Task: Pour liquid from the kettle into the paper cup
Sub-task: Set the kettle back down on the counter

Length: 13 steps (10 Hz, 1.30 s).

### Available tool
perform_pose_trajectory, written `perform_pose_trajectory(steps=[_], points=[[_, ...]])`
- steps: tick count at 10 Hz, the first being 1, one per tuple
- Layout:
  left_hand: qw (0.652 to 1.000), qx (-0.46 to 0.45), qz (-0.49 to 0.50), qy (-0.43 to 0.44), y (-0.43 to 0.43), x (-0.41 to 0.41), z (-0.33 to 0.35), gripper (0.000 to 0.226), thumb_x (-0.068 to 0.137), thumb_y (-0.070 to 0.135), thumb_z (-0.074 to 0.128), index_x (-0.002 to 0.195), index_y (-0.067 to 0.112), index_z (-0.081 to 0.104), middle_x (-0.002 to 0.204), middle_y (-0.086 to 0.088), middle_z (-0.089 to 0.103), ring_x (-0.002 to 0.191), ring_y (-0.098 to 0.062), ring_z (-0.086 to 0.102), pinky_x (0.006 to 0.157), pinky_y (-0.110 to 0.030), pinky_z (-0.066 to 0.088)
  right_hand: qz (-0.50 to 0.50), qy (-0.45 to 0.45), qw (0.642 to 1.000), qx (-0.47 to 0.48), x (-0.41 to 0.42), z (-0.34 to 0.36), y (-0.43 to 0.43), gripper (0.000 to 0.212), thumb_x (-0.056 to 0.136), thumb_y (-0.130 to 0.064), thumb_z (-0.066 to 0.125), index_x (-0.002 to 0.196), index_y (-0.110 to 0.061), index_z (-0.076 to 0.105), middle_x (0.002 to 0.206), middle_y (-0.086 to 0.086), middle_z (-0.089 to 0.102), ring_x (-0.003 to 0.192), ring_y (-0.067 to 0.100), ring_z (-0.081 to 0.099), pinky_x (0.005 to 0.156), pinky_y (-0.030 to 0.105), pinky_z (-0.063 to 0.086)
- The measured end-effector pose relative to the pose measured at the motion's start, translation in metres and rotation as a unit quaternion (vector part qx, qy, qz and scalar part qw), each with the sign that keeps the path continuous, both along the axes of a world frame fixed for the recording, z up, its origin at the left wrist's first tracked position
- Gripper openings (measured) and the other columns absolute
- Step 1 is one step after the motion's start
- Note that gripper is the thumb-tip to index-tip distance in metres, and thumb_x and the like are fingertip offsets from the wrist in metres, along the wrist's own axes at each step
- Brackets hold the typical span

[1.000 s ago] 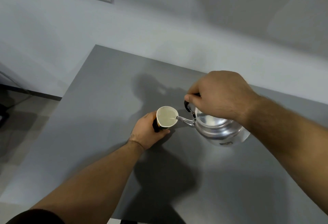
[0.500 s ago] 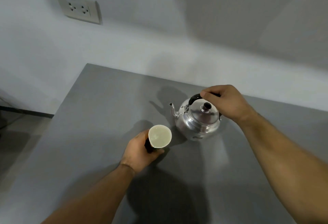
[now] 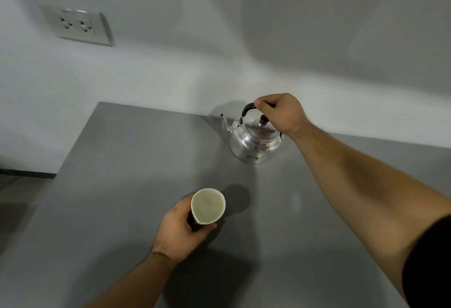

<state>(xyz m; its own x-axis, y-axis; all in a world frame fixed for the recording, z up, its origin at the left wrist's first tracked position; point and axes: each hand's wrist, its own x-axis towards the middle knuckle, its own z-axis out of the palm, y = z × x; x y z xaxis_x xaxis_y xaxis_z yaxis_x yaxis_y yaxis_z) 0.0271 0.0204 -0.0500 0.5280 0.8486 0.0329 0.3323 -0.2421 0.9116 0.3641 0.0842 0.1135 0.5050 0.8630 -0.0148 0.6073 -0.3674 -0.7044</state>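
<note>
A shiny metal kettle point(image 3: 253, 141) with a black handle and black lid knob stands upright at the back of the grey table point(image 3: 122, 161), its spout pointing left. My right hand point(image 3: 280, 114) is closed around the top of its handle. Nearer to me, my left hand point(image 3: 180, 229) grips the dark side of a paper cup point(image 3: 207, 206). The cup's white inside faces the camera and holds pale liquid. Cup and kettle are well apart.
A white wall rises behind the table, with a double power socket point(image 3: 78, 25) at upper left. The table's left edge point(image 3: 73, 146) drops to a dark floor. Shadows of my arms fall on the tabletop near me.
The kettle went from tilted with its spout at the cup's rim to upright on the table, farther back and right. My left hand drew the cup toward me.
</note>
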Motion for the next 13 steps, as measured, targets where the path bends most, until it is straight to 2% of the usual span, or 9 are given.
perform_pose_trajectory(steps=[2, 5, 6, 7, 8, 9, 11, 12, 13], points=[[1.0, 0.008, -0.005, 0.001, 0.0, 0.001, 0.004, 0.068, 0.066, 0.043, 0.088, 0.122, 0.063, 0.055, 0.128, 0.042, 0.059, 0.118, 0.016, 0.057, 0.096, -0.005, 0.042, -0.001, -0.004, 1.0, 0.003, 0.004, 0.0, 0.018, 0.024, 0.1, -0.041, 0.065, 0.11, -0.031, 0.085, 0.101, -0.008, 0.084, 0.09, 0.016, 0.078, 0.089, 0.032, 0.058], [1.0, 0.004, -0.008, 0.003, 0.0, 0.0, 0.002, 0.071, 0.067, 0.037, 0.089, 0.124, 0.061, 0.056, 0.128, 0.037, 0.062, 0.118, 0.011, 0.06, 0.095, -0.005, 0.043, -0.006, -0.011, 1.0, 0.004, 0.004, 0.0, 0.02, 0.027, 0.102, -0.043, 0.064, 0.115, -0.03, 0.084, 0.122, -0.014, 0.08, 0.102, 0.014, 0.076, 0.097, 0.032, 0.056], [1.0, 0.003, -0.007, 0.005, 0.0, 0.0, 0.003, 0.071, 0.067, 0.035, 0.089, 0.125, 0.059, 0.056, 0.128, 0.036, 0.062, 0.117, 0.012, 0.06, 0.095, -0.006, 0.043, -0.007, -0.013, 1.0, 0.007, 0.004, -0.001, 0.019, 0.028, 0.102, -0.044, 0.063, 0.117, -0.031, 0.083, 0.117, -0.012, 0.081, 0.1, 0.013, 0.075, 0.1, 0.034, 0.057], [1.0, 0.004, -0.009, 0.004, -0.001, 0.0, 0.002, 0.069, 0.067, 0.035, 0.089, 0.124, 0.058, 0.057, 0.127, 0.038, 0.062, 0.117, 0.014, 0.058, 0.094, -0.005, 0.043, 0.006, -0.07, 0.997, -0.009, 0.001, 0.0, 0.016, 0.033, 0.106, -0.048, 0.055, 0.124, -0.035, 0.079, 0.116, -0.008, 0.077, 0.112, 0.018, 0.068, 0.109, 0.044, 0.05], [1.0, -0.009, -0.007, 0.004, 0.0, 0.0, 0.002, 0.066, 0.066, 0.037, 0.089, 0.123, 0.053, 0.06, 0.125, 0.037, 0.063, 0.115, 0.013, 0.06, 0.093, -0.007, 0.045, 0.01, -0.168, 0.985, -0.025, -0.004, 0.001, 0.01, 0.043, 0.109, -0.049, 0.047, 0.144, -0.032, 0.066, 0.14, 0.0, 0.064, 0.137, 0.028, 0.047, 0.116, 0.054, 0.039], [0.999, -0.031, -0.004, 0.004, 0.001, 0.0, 0.002, 0.063, 0.062, 0.037, 0.09, 0.117, 0.05, 0.063, 0.12, 0.037, 0.065, 0.11, 0.012, 0.063, 0.089, -0.007, 0.047, 0.002, -0.185, 0.983, -0.015, -0.013, 0.006, -0.007, 0.052, 0.108, -0.046, 0.051, 0.154, -0.022, 0.055, 0.157, 0.003, 0.052, 0.146, 0.033, 0.037, 0.12, 0.053, 0.035], [0.993, -0.117, -0.015, 0.012, 0.008, -0.003, 0.006, 0.067, 0.062, 0.006, 0.096, 0.115, 0.036, 0.067, 0.11, 0.01, 0.079, 0.106, -0.009, 0.073, 0.097, -0.032, 0.056, -0.007, -0.193, 0.981, 0.024, -0.031, 0.027, -0.061, 0.048, 0.109, -0.039, 0.053, 0.153, -0.018, 0.057, 0.156, 0.006, 0.054, 0.146, 0.033, 0.039, 0.123, 0.05, 0.031], [0.994, -0.101, -0.029, 0.025, 0.005, -0.007, 0.018, 0.061, 0.065, 0.012, 0.092, 0.116, 0.036, 0.067, 0.108, 0.012, 0.079, 0.104, -0.01, 0.074, 0.092, -0.028, 0.058, -0.009, -0.17, 0.984, 0.052, -0.041, 0.041, -0.091, 0.048, 0.11, -0.037, 0.054, 0.153, -0.017, 0.057, 0.155, 0.005, 0.055, 0.145, 0.031, 0.039, 0.123, 0.049, 0.032], [0.996, -0.048, -0.032, 0.068, 0.008, -0.014, 0.038, 0.053, 0.067, 0.016, 0.072, 0.112, 0.042, 0.066, 0.106, 0.011, 0.078, 0.103, -0.015, 0.073, 0.089, -0.033, 0.058, -0.01, -0.162, 0.981, 0.103, -0.053, 0.058, -0.123, 0.047, 0.109, -0.034, 0.056, 0.152, -0.016, 0.057, 0.153, 0.006, 0.058, 0.143, 0.029, 0.041, 0.122, 0.046, 0.034]])
